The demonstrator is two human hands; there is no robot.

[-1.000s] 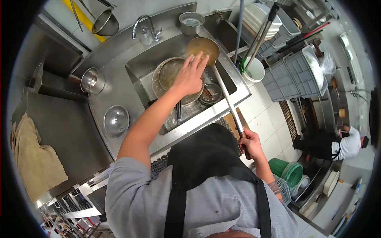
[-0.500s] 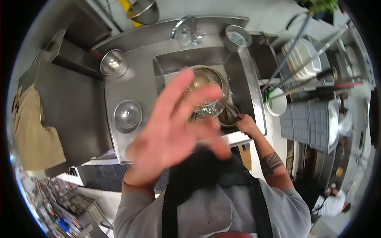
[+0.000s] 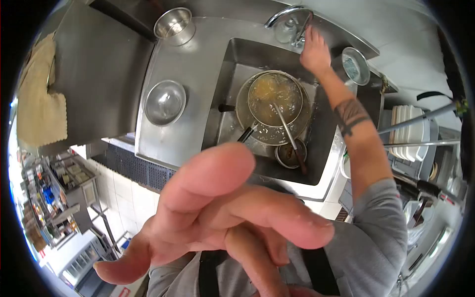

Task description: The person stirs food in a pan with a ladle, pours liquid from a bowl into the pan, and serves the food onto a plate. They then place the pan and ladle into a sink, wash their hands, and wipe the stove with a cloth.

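Note:
My left hand [image 3: 217,213] is raised close to the camera, fingers spread, holding nothing; it covers the lower middle of the view. My right hand [image 3: 315,52] is stretched out to the back of the sink, its fingers at the lever [image 3: 308,22] of the curved faucet [image 3: 289,9]. Below it, in the sink [image 3: 232,64], a round metal bowl [image 3: 249,99] of cloudy water sits over a wider round pan [image 3: 269,137]. A long handle [image 3: 286,126] with a brown end slants out of the bowl, across a small round pot [image 3: 282,157].
On the left counter are a shiny metal bowl [image 3: 166,103] and a deeper metal pot [image 3: 174,29]. A metal dish [image 3: 363,69] with a blue-green thing stands right of the faucet. A tan cloth [image 3: 42,109] hangs far left. White containers [image 3: 403,131] are stacked at right.
My right hand has let go of the handle in the sink and moved up to the faucet. My left hand has come nearer the camera and lower. The view has shifted.

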